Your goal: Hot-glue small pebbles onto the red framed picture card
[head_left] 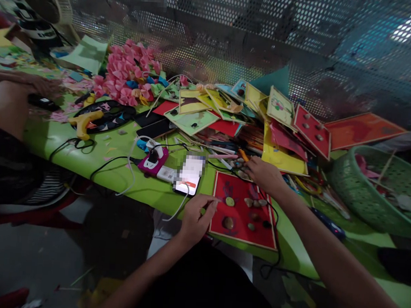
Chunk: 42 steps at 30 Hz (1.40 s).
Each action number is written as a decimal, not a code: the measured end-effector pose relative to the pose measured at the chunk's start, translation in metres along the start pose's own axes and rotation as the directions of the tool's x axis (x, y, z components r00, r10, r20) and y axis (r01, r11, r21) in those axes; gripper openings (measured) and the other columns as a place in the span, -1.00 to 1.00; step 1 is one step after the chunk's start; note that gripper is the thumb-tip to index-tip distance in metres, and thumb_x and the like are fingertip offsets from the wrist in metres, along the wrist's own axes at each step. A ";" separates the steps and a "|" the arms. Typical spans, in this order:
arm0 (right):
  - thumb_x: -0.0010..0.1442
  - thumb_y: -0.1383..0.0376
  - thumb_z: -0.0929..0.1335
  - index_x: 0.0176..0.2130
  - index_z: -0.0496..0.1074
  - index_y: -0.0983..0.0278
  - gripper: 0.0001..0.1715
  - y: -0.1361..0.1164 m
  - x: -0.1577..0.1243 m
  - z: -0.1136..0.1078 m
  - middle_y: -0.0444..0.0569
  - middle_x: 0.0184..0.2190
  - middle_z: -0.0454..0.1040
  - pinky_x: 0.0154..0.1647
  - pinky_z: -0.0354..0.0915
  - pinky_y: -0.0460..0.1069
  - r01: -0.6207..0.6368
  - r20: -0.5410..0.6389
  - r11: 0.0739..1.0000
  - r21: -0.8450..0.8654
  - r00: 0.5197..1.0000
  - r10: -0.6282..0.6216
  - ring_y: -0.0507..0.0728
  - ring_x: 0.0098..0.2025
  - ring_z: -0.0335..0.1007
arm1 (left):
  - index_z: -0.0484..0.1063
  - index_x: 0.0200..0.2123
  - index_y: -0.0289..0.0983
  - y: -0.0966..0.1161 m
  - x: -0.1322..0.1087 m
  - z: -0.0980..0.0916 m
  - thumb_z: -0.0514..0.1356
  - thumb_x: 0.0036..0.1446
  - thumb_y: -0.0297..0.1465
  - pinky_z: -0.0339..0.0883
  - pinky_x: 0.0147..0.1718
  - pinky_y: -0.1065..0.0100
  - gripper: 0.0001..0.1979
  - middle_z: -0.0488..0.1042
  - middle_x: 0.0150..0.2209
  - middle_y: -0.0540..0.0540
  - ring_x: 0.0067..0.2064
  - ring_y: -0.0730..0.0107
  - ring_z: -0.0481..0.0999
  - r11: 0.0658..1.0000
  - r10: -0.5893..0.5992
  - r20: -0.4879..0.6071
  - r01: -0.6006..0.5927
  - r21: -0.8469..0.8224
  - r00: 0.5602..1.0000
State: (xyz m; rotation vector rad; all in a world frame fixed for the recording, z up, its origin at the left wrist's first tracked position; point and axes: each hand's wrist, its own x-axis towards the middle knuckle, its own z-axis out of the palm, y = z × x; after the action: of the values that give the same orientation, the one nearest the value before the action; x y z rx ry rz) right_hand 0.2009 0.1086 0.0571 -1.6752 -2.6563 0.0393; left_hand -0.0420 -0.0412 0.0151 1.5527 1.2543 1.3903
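Observation:
A red board [238, 216] with a pale wooden edge lies in front of me, with several pebbles on it and darker drawn shapes. At its left edge is my left hand [197, 218], thumb and forefinger nearly meeting; anything between them is too small to make out. Beyond the board's far edge, my right hand [263, 173] reaches down over a small heap of pebbles [238, 165], fingers bent together and their tips partly hidden. An orange-handled tool [243, 155] lies right by those fingertips. A lit phone [189, 174] rests left of the board.
A purple power strip [153, 160] with cables sits left of the phone. Framed coloured pictures [192, 119] pile up behind. At right stand a green basket [380, 192] and a glue gun [327, 223]; at left are a yellow glue gun [85, 123] and another person's arm [8, 105].

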 end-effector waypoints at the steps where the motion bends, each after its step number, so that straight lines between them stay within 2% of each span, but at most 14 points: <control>1: 0.31 0.32 0.29 -0.17 0.48 0.33 -0.81 0.001 0.000 0.000 0.17 -0.12 0.44 -0.29 0.27 0.00 -0.005 -0.007 0.999 0.041 1.000 0.005 0.21 -0.17 0.42 | 0.55 -0.23 -0.25 0.001 0.000 0.000 0.12 0.33 -0.32 0.37 -0.27 0.33 -0.78 0.57 -0.37 -0.08 -0.31 0.35 0.53 1.000 -0.021 0.001 0.021 -0.014 1.000; 5: 0.33 0.19 0.27 -0.16 0.49 0.30 -0.72 0.007 -0.007 -0.007 0.13 -0.16 0.47 -0.18 0.32 0.04 -0.024 -0.020 0.962 0.273 0.999 0.031 0.22 -0.12 0.44 | 0.51 -0.13 -0.27 0.007 0.002 -0.002 0.12 0.33 -0.31 0.34 -0.33 0.37 -0.78 0.52 -0.42 -0.03 -0.38 0.40 0.49 0.987 -0.108 0.002 0.107 -0.121 0.994; 10: 0.33 -0.16 0.19 -0.13 0.44 0.30 -0.38 0.004 -0.025 -0.022 -0.01 -0.30 0.53 -0.40 0.35 -0.02 -0.054 0.060 0.805 0.591 0.998 0.024 0.08 -0.44 0.43 | 0.49 -0.06 -0.27 0.020 0.019 0.004 0.14 0.31 -0.31 0.36 -0.24 0.37 -0.77 0.55 -0.32 -0.06 -0.28 0.38 0.51 0.963 -0.153 0.022 0.154 -0.221 0.988; 12: 0.27 -0.21 0.25 -0.16 0.44 0.31 -0.35 -0.001 -0.032 -0.027 -0.02 -0.33 0.53 -0.43 0.34 -0.04 -0.114 0.109 0.669 0.735 0.993 0.049 0.04 -0.48 0.40 | 0.49 -0.02 -0.27 0.024 0.033 0.012 0.14 0.31 -0.32 0.39 -0.18 0.34 -0.75 0.57 -0.22 -0.11 -0.21 0.35 0.53 0.940 -0.182 0.079 0.197 -0.279 0.980; 14: 0.18 -0.17 0.39 -0.19 0.44 0.30 -0.41 -0.007 -0.038 -0.030 -0.06 -0.38 0.50 -0.44 0.31 -0.07 -0.197 0.176 0.450 0.871 0.980 0.088 0.02 -0.49 0.37 | 0.47 0.04 -0.27 0.024 0.049 0.024 0.15 0.28 -0.35 0.41 -0.09 0.29 -0.70 0.58 -0.10 -0.16 -0.09 0.29 0.55 0.907 -0.207 0.148 0.247 -0.341 0.967; 16: 0.10 -0.09 0.49 -0.22 0.44 0.29 -0.47 -0.012 -0.042 -0.033 -0.11 -0.43 0.46 -0.47 0.27 -0.09 -0.254 0.232 0.245 0.936 0.966 0.116 0.00 -0.50 0.33 | 0.46 0.09 -0.26 0.021 0.067 0.037 0.18 0.24 -0.38 0.37 0.05 0.22 -0.65 0.57 0.00 -0.17 0.01 0.26 0.53 0.876 -0.217 0.196 0.279 -0.393 0.956; 18: 0.07 -0.05 0.52 -0.24 0.44 0.29 -0.50 -0.016 -0.044 -0.036 -0.13 -0.43 0.44 -0.48 0.25 -0.10 -0.262 0.244 0.158 0.952 0.962 0.126 -0.01 -0.51 0.31 | 0.49 0.07 -0.25 0.018 0.082 0.050 0.19 0.22 -0.39 0.32 0.14 0.18 -0.65 0.55 0.06 -0.17 0.08 0.23 0.51 0.836 -0.216 0.267 0.319 -0.448 0.939; 21: 0.07 -0.03 0.52 -0.26 0.44 0.29 -0.52 -0.018 -0.045 -0.038 -0.12 -0.41 0.44 -0.48 0.25 -0.10 -0.241 0.225 0.121 0.963 0.965 0.135 -0.02 -0.51 0.29 | 0.56 -0.03 -0.26 0.016 0.097 0.065 0.23 0.19 -0.36 0.32 0.16 0.14 -0.72 0.59 0.01 -0.17 0.05 0.21 0.53 0.789 -0.214 0.311 0.351 -0.504 0.926; 25: 0.09 -0.09 0.48 -0.30 0.41 0.26 -0.50 -0.019 -0.042 -0.036 -0.15 -0.49 0.39 -0.51 0.24 -0.09 -0.185 0.158 0.167 0.968 0.974 0.165 0.00 -0.55 0.26 | 0.57 -0.13 -0.29 0.013 0.104 0.076 0.38 0.02 -0.33 0.39 0.05 0.15 -0.68 0.62 -0.12 -0.15 -0.09 0.24 0.56 0.730 -0.189 0.307 0.343 -0.591 0.933; 30: 0.17 -0.17 0.39 -0.33 0.40 0.25 -0.46 -0.023 -0.036 -0.034 -0.12 -0.46 0.42 -0.50 0.25 -0.07 -0.126 0.050 0.378 0.917 0.978 0.204 0.02 -0.54 0.27 | 0.55 -0.19 -0.29 0.008 0.109 0.079 0.41 -0.05 -0.27 0.39 0.01 0.19 -0.65 0.61 -0.18 -0.12 -0.14 0.28 0.55 0.707 -0.209 0.260 0.329 -0.626 0.943; 32: 0.25 -0.12 0.35 -0.30 0.43 0.24 -0.53 -0.023 -0.034 -0.036 -0.11 -0.44 0.43 -0.44 0.26 -0.05 -0.093 -0.012 0.523 0.847 0.981 0.194 0.06 -0.48 0.32 | 0.55 -0.18 -0.29 0.006 0.110 0.078 0.40 -0.03 -0.29 0.37 0.02 0.21 -0.67 0.61 -0.17 -0.11 -0.13 0.28 0.54 0.723 -0.221 0.243 0.326 -0.610 0.945; 34: 0.33 -0.02 0.31 -0.26 0.45 0.23 -0.62 -0.022 -0.032 -0.040 -0.09 -0.40 0.46 -0.35 0.27 -0.03 -0.026 -0.088 0.709 0.705 0.988 0.124 0.10 -0.38 0.38 | 0.55 -0.17 -0.29 0.005 0.110 0.077 0.38 0.00 -0.29 0.38 0.02 0.21 -0.69 0.61 -0.16 -0.12 -0.13 0.28 0.54 0.737 -0.228 0.240 0.328 -0.591 0.944; 36: 0.38 0.07 0.28 -0.25 0.45 0.21 -0.69 -0.020 -0.031 -0.043 -0.07 -0.36 0.49 -0.29 0.27 -0.02 0.059 -0.124 0.826 0.560 0.992 0.013 0.13 -0.31 0.42 | 0.55 -0.16 -0.29 0.004 0.109 0.076 0.37 0.02 -0.29 0.39 0.01 0.21 -0.69 0.62 -0.15 -0.13 -0.13 0.27 0.55 0.738 -0.231 0.247 0.335 -0.586 0.941; 42: 0.48 0.15 0.11 -0.25 0.39 0.23 -0.59 -0.013 -0.024 -0.042 0.01 -0.34 0.46 -0.29 0.26 0.00 0.232 -0.149 0.955 0.184 0.967 -0.206 0.15 -0.29 0.44 | 0.57 -0.09 -0.28 0.005 0.106 0.073 0.36 0.04 -0.37 0.42 0.02 0.18 -0.68 0.63 -0.13 -0.14 -0.10 0.25 0.58 0.731 -0.238 0.254 0.345 -0.589 0.937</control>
State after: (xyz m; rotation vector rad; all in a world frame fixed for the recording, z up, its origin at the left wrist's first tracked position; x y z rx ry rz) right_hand 0.2008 0.0820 0.0995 -1.2737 -2.6231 0.1848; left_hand 0.0262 0.0662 0.0385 0.9269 0.7663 1.2617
